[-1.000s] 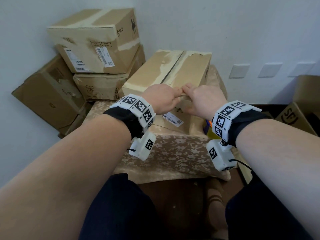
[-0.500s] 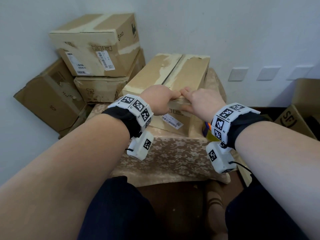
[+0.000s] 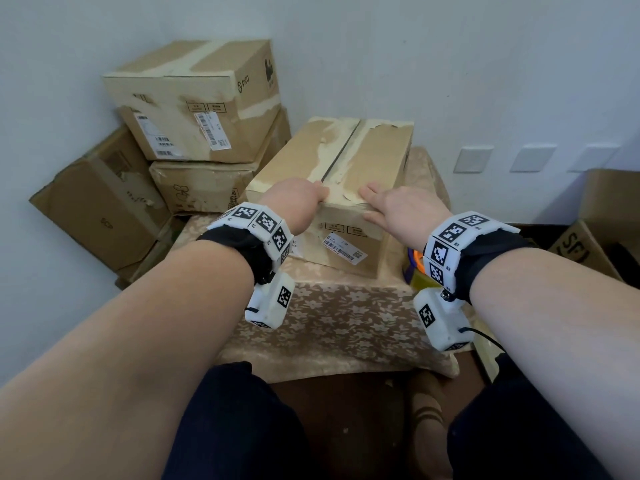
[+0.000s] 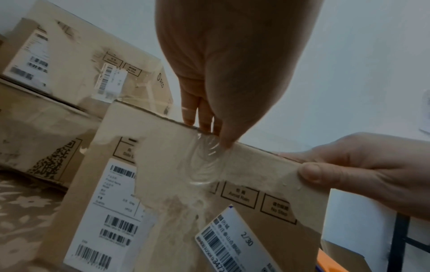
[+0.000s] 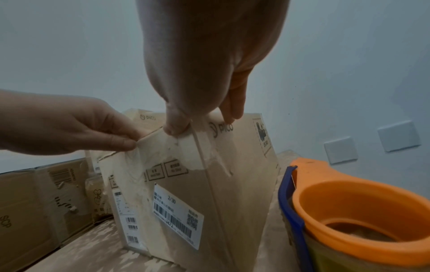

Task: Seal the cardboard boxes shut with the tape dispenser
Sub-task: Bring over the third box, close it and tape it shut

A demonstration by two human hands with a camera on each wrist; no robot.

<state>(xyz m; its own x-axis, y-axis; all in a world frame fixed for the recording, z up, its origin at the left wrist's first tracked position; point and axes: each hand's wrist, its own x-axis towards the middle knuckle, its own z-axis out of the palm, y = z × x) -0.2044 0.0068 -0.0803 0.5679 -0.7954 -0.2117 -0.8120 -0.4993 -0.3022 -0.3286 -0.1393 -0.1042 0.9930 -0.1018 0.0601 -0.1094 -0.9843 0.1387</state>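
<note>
A cardboard box (image 3: 346,161) with a taped centre seam and shipping labels lies on the cloth-covered table (image 3: 346,323). Both hands are at its near top edge. My left hand (image 3: 298,202) has its fingers on the top edge while the thumb presses wrinkled clear tape (image 4: 204,162) onto the front face. My right hand (image 3: 394,209) lies flat on the top near the right corner, thumb over the front edge (image 5: 174,128). The orange and blue tape dispenser (image 5: 349,202) stands on the table right of the box, held by neither hand and partly hidden behind my right wrist (image 3: 415,268).
Taped cardboard boxes (image 3: 194,98) are stacked against the wall at the left, one leaning (image 3: 97,202). An open box (image 3: 606,220) stands at the right. White wall plates (image 3: 472,159) sit behind. My legs are at the table's near edge.
My hands, together at the seam's near end before, have spread apart. The right hand slid right along the top edge and flattened; the left stayed near the seam.
</note>
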